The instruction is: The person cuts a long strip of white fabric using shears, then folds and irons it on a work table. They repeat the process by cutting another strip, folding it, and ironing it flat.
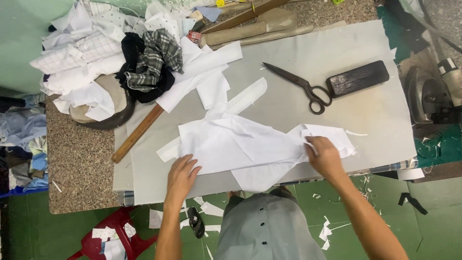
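The wooden ruler [137,134] is partly hidden: its upper length passes under the white cut pieces and the pile of fabric scraps [103,58], and the round tan object [113,98] beneath that pile shows only at its lower rim. The iron [433,94] is cut off by the right edge of the view, the red stool [113,236] by the bottom edge, and the items along the top edge are too small to identify. The right hand's [325,156] fingertips are folded into the white fabric [240,144], so the exact grip cannot be determined.
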